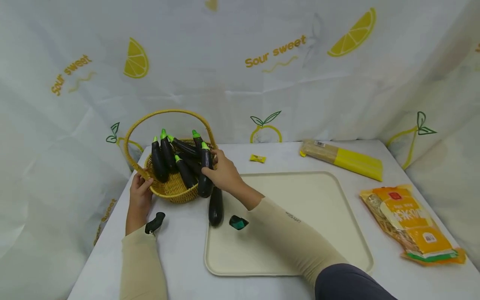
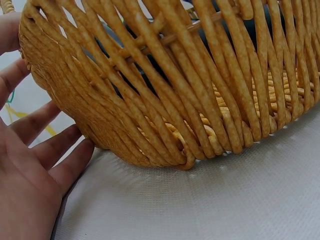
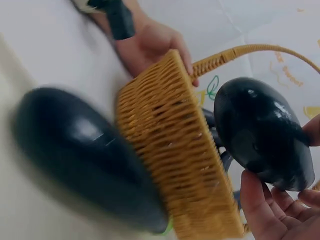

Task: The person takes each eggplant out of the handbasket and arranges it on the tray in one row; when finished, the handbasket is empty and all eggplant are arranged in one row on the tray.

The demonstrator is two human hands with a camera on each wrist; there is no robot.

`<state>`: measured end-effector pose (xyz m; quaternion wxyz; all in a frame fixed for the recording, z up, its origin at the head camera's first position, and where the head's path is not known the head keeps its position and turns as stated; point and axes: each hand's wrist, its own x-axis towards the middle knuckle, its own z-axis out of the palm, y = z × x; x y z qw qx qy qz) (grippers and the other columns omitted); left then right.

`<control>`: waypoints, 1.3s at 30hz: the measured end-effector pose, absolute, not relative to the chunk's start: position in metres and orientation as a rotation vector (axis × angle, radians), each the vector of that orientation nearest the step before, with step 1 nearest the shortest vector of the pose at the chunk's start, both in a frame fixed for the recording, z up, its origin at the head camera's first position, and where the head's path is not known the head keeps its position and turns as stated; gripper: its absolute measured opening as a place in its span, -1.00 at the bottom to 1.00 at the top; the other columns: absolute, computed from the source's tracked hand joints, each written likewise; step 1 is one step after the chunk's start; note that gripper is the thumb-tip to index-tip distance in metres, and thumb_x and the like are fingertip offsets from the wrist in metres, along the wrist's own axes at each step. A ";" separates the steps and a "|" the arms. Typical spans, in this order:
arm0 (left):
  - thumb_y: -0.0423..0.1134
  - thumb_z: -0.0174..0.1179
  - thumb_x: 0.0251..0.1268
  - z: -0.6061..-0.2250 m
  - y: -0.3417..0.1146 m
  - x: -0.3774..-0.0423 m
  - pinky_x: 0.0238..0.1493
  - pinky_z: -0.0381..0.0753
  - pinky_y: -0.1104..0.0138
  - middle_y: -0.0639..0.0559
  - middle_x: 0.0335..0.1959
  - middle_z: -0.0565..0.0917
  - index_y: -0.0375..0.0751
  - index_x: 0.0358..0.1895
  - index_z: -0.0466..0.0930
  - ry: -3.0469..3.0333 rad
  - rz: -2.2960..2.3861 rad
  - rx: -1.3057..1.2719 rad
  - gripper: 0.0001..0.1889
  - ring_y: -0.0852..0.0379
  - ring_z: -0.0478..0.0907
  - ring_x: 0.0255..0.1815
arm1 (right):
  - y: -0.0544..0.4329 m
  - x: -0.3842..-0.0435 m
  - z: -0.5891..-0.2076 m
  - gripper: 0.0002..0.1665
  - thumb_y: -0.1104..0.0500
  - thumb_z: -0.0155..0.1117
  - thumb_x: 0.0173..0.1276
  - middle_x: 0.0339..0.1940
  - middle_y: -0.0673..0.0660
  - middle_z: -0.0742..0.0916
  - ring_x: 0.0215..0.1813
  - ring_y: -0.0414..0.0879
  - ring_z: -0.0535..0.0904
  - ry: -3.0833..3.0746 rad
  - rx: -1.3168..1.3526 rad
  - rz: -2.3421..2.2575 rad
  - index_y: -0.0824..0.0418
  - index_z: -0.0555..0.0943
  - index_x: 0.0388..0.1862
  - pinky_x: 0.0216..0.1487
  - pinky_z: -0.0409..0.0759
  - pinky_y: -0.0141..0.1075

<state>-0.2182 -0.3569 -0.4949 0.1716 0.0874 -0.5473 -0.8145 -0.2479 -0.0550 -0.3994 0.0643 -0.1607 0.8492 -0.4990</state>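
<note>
A yellow wicker basket (image 1: 175, 192) with a tall handle stands at the left, with several dark eggplants (image 1: 159, 160) with green stems inside. My left hand (image 1: 140, 193) holds its left side, thumb on the rim and fingers spread along the outer weave (image 2: 115, 95). At the basket's right rim, my right hand (image 1: 226, 173) grips one eggplant (image 1: 205, 185) between thumb and fingers, its green stem pointing up. In the right wrist view, this eggplant (image 3: 260, 130) is over the rim. Another eggplant (image 1: 215, 210) lies at the left edge of the tray, beside the basket.
The cream tray (image 1: 288, 250) covers the middle of the white table, under my right forearm. Behind it lies a small yellow packet (image 1: 257, 158). A long yellow noodle-like pack (image 1: 341, 159) and an orange food bag (image 1: 412, 225) lie at the right. A printed curtain hangs behind.
</note>
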 end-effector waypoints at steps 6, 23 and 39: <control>-0.44 0.07 0.39 -0.495 -0.356 -0.217 0.15 0.33 0.29 -0.01 0.20 0.40 -0.08 0.21 0.35 -1.550 -2.322 0.244 -0.62 0.09 0.34 0.17 | -0.013 -0.234 -0.425 -0.23 -0.06 0.20 0.32 0.02 0.08 0.59 -0.25 -0.11 0.59 2.542 -0.384 -1.483 0.10 0.22 0.44 -0.37 0.57 -0.24; -0.46 0.02 0.41 -0.492 -0.357 -0.217 0.12 0.35 0.32 -0.02 0.21 0.38 -0.07 0.20 0.32 -1.530 -2.346 0.289 -0.63 0.08 0.34 0.16 | 0.005 -0.220 -0.470 -0.25 -0.15 0.23 0.35 -0.08 0.12 0.67 -0.10 -0.05 0.59 2.590 -0.396 -1.225 0.22 0.33 0.38 -0.03 0.51 -0.10; -0.48 0.00 0.41 -0.490 -0.355 -0.215 0.10 0.36 0.33 0.00 0.18 0.40 -0.06 0.17 0.35 -1.545 -2.341 0.280 -0.65 0.09 0.35 0.14 | -0.003 -0.233 -0.437 -0.24 -0.18 0.22 0.36 -0.24 0.02 0.64 -0.35 -0.15 0.55 2.737 -0.415 -1.139 0.22 0.33 0.37 -0.27 0.52 -0.21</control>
